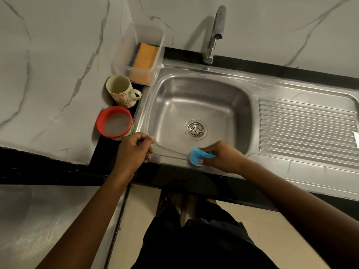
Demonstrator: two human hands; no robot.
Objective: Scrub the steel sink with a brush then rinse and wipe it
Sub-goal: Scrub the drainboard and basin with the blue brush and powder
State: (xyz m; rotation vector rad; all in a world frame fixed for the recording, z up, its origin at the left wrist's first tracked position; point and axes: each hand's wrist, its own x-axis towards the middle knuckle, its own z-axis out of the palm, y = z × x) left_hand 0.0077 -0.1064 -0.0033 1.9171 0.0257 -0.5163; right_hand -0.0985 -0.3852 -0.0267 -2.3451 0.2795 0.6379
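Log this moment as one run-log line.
phase: scrubbing | right grip: holds blue brush on sink near rim | left grip: curled, rests on near-left rim | tap: no water running

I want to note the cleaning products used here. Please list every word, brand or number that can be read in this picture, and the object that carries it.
No text can be read.
Red-rimmed tub: there is print on its green label, too small and blurred to read.
Mug: only a red flower pattern, no words.
Sink, tap, blue brush, clear box: no lettering visible.
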